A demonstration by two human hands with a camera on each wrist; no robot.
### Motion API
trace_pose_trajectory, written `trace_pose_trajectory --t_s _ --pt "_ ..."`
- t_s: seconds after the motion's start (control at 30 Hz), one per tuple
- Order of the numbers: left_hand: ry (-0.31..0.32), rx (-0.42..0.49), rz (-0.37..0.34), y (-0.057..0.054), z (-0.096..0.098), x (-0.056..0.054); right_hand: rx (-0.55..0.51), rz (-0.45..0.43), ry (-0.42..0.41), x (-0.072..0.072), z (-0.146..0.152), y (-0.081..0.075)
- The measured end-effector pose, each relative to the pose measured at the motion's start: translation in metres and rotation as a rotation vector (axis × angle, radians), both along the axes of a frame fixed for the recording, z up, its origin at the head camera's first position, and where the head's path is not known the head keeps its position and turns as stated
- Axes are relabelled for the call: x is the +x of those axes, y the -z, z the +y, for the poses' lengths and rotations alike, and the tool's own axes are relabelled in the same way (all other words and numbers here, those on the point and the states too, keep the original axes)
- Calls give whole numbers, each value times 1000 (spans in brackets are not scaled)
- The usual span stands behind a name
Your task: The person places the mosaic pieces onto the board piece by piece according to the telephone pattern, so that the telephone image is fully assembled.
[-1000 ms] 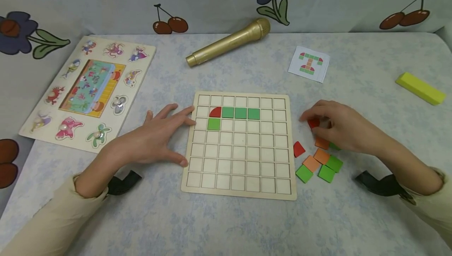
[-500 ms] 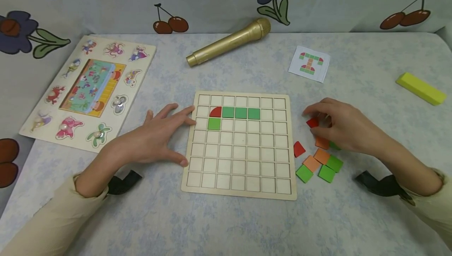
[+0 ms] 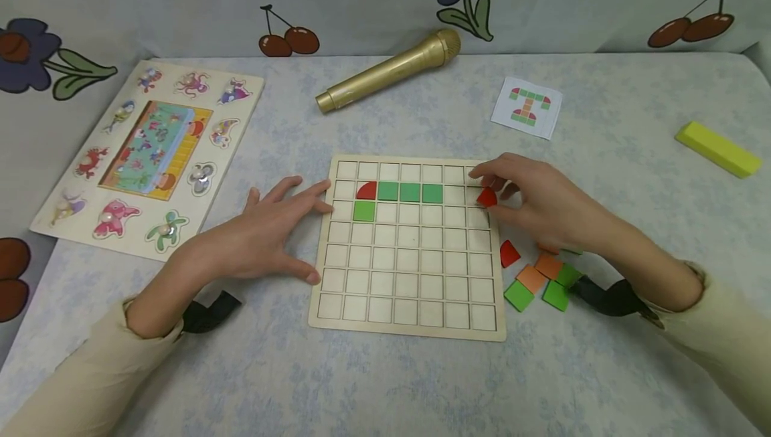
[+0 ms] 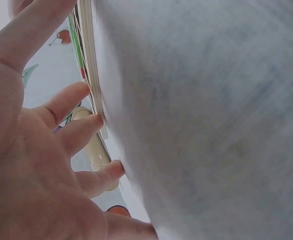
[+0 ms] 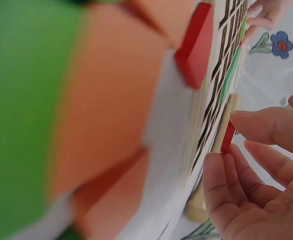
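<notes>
My right hand pinches a red quarter-round tile between thumb and fingers, over the right edge of a wooden grid board. The right wrist view shows that red tile held edge-on. With fingers spread, my left hand touches the board's left edge. In the board's grid sit a red quarter-round tile, a row of green tiles to its right, and one green tile below it. Another red quarter-round tile lies just right of the board.
Loose orange tiles and green tiles lie right of the board, partly under my right wrist. Behind are a gold microphone and a pattern card. A picture puzzle lies left, a yellow block far right.
My right hand has lifted the red quarter-round tile from the loose pile and carried it left over the board's right edge. My left hand has stayed at the left edge.
</notes>
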State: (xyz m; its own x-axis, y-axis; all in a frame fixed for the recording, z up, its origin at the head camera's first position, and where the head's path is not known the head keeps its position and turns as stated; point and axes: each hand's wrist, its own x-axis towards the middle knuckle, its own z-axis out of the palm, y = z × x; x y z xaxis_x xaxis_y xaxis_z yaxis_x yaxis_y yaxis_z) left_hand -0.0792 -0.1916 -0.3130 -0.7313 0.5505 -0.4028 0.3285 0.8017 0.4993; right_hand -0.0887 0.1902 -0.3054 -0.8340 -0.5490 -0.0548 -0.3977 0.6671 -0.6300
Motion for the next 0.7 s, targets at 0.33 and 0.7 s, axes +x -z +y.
trace_pose_trajectory --t_s 0.33,0.7 --pt "3 12 -2 1 0 -1 17 -80 -86 -18 -27 4" --pt "-4 1 -9 0 0 -1 -19 -74 -116 -24 -28 8"
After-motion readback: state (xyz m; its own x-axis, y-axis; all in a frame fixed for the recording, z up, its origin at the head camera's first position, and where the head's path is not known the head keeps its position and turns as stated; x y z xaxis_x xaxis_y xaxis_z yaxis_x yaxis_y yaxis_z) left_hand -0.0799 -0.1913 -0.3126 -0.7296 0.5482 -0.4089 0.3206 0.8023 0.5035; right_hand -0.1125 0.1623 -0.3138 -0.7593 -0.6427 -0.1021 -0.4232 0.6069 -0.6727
